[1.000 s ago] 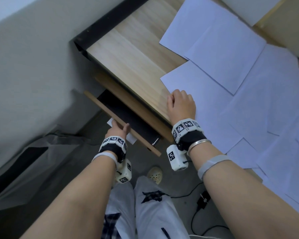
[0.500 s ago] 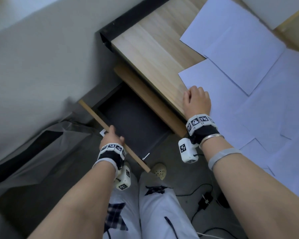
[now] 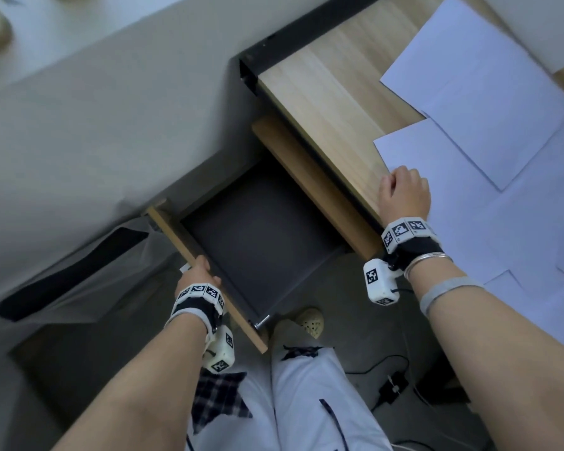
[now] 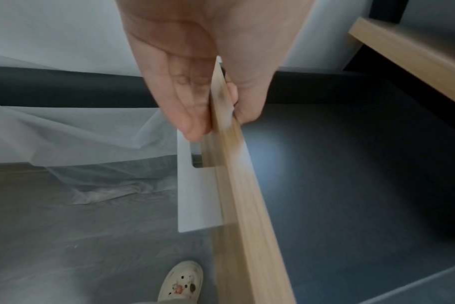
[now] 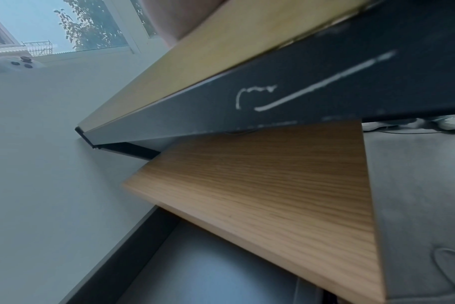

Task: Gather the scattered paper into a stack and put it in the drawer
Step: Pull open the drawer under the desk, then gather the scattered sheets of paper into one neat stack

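Several white paper sheets (image 3: 489, 92) lie scattered and overlapping on the wooden desk top (image 3: 326, 92). Below it the drawer (image 3: 261, 242) stands pulled far out, its dark grey inside bare. My left hand (image 3: 198, 271) grips the drawer's wooden front panel (image 4: 231, 164), fingers (image 4: 192, 115) on the outside by the white handle plate (image 4: 195, 197), thumb inside. My right hand (image 3: 404, 190) rests on the desk's near edge with curled fingers at the corner of one sheet; what the fingertips do is hidden.
A second wooden panel (image 3: 313, 183) sits under the desk edge behind the drawer. A grey wall (image 3: 111, 109) is at the left, pale sheeting (image 4: 73, 144) below it. My legs and a shoe (image 3: 310, 320) are under the drawer, cables (image 3: 391, 379) on the floor.
My left hand has pulled the drawer front toward me, and the drawer has gone from slightly open to wide open. My right hand has stayed at the desk edge.
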Motion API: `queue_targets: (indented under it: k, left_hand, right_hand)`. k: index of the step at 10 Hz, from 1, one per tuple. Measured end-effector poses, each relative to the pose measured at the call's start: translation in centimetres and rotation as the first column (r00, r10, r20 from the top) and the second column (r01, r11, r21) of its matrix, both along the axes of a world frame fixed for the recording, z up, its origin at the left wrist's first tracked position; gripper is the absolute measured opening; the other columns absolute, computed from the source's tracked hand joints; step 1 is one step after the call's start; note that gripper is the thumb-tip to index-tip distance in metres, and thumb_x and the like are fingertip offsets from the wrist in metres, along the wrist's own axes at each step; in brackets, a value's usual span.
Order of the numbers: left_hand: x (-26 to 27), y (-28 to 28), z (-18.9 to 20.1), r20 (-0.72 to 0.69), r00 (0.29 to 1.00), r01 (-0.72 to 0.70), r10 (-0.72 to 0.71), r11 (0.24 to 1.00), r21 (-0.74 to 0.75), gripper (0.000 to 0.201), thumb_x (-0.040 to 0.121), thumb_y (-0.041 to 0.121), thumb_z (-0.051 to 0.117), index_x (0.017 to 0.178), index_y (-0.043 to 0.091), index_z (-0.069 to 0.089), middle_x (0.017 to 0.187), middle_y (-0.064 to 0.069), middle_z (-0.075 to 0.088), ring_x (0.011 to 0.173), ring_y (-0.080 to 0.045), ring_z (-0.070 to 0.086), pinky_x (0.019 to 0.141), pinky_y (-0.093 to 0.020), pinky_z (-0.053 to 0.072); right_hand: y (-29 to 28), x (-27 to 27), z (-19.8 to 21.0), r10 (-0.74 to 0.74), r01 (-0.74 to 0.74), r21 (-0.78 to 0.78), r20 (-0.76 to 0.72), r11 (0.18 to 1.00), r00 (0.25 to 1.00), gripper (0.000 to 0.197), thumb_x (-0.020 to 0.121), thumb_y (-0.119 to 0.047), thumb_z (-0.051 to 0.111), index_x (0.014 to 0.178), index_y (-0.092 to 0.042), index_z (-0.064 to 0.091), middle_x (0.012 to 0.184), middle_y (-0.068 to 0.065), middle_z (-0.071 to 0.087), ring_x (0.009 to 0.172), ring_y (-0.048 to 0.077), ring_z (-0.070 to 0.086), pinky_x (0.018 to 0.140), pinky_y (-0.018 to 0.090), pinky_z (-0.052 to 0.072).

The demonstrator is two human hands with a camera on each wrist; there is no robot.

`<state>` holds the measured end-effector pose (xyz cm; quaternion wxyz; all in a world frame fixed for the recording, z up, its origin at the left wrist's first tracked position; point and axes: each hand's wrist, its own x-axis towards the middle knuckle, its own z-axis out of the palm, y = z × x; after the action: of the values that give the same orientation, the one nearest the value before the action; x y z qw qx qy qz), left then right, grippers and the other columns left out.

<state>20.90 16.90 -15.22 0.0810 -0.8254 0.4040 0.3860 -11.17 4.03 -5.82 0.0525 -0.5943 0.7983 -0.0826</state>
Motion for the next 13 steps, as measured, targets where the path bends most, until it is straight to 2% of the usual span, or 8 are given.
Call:
queue_targets:
  k: [2,4,6,8,9,11,12,13]
  left_hand:
    - [2.1,1.8,-0.2,0.000,0.999,-0.042,0.042,0.999,0.018,0.012,0.084,0.009,0.049,0.091,0.014,0.041,0.064,-0.003,0.045,0.052,-0.017,0.042,0.048,-0.023,0.034]
    - [2.3,2.1,-0.5,0.006,1.000,-0.026,0.026,0.999,0.036,0.012,0.086,0.014,0.050,0.093,0.015,0.041,0.065,-0.005,0.048,0.056,-0.021,0.048,0.057,-0.029,0.043]
    - [2.1,0.3,1.8,0.016,1.000,-0.029,0.027,0.993,0.113,0.030,0.085,0.012,0.049,0.114,0.013,0.039,0.094,-0.018,0.058,0.083,-0.034,0.059,0.063,-0.034,0.045]
    - [-1.3,-5.5,6.0,-0.010,0.997,0.077,-0.077,0.993,0.088,0.030,0.086,0.018,0.054,0.114,0.007,0.049,0.115,-0.020,0.061,0.107,-0.036,0.059,0.078,-0.035,0.044]
    - [-4.4,-8.4,8.8,-0.019,0.990,0.139,-0.139,0.990,0.005,0.026,0.086,0.020,0.055,0.109,0.009,0.054,0.115,-0.018,0.063,0.107,-0.034,0.059,0.074,-0.031,0.039]
    - [-13.2,-14.1,14.9,0.010,0.970,0.235,-0.243,0.925,-0.297,0.024,0.086,0.013,0.042,0.096,0.011,0.064,0.105,-0.015,0.069,0.099,-0.033,0.063,0.069,-0.027,0.039]
    - [-18.3,-16.3,16.9,0.000,0.957,0.267,-0.289,0.885,-0.382,0.024,0.089,0.015,0.040,0.096,0.009,0.062,0.105,-0.018,0.067,0.098,-0.034,0.061,0.071,-0.029,0.042]
    - [-23.4,-17.9,17.5,0.009,0.920,0.366,-0.392,0.850,-0.378,0.027,0.091,0.013,0.037,0.103,0.007,0.061,0.110,-0.018,0.065,0.102,-0.034,0.060,0.074,-0.032,0.042]
  right_hand:
    - [0.0,0.0,-0.1,-0.002,0.002,-0.014,-0.010,1.000,1.000,0.027,0.094,-0.021,0.038,0.094,-0.002,0.057,0.100,0.019,0.059,0.093,0.035,0.051,0.077,0.042,0.039]
    - [0.1,0.0,-0.1,-0.004,0.004,-0.016,-0.012,1.000,1.000,0.027,0.095,-0.021,0.039,0.095,-0.001,0.057,0.101,0.019,0.059,0.094,0.036,0.051,0.078,0.042,0.039]
    - [0.1,0.1,0.4,-0.006,0.006,0.003,0.033,1.000,0.999,0.025,0.094,-0.020,0.040,0.093,-0.002,0.058,0.099,0.018,0.058,0.093,0.035,0.051,0.079,0.041,0.039]
    - [-0.4,-1.3,3.1,-0.023,0.016,0.025,0.305,1.000,0.952,0.016,0.090,-0.019,0.050,0.075,-0.015,0.048,0.081,0.003,0.049,0.080,0.020,0.044,0.069,0.027,0.030]
    - [-0.2,-3.3,4.9,-0.052,0.042,0.040,0.310,0.998,0.949,0.015,0.091,-0.020,0.050,0.076,-0.015,0.050,0.082,0.003,0.050,0.083,0.024,0.049,0.070,0.027,0.031]
    - [1.5,-10.6,7.2,-0.189,0.161,0.136,0.229,0.978,0.955,0.023,0.093,-0.018,0.044,0.094,-0.007,0.063,0.107,0.018,0.063,0.103,0.034,0.056,0.085,0.037,0.044]
    - [3.0,-14.7,7.5,-0.293,0.253,0.231,0.156,0.939,0.943,0.026,0.094,-0.021,0.041,0.106,-0.014,0.064,0.121,0.015,0.058,0.115,0.033,0.051,0.094,0.038,0.042]
    - [4.8,-18.8,7.2,-0.359,0.301,0.352,0.112,0.886,0.927,0.036,0.096,-0.025,0.039,0.129,-0.022,0.053,0.140,0.008,0.046,0.130,0.029,0.041,0.105,0.040,0.034]
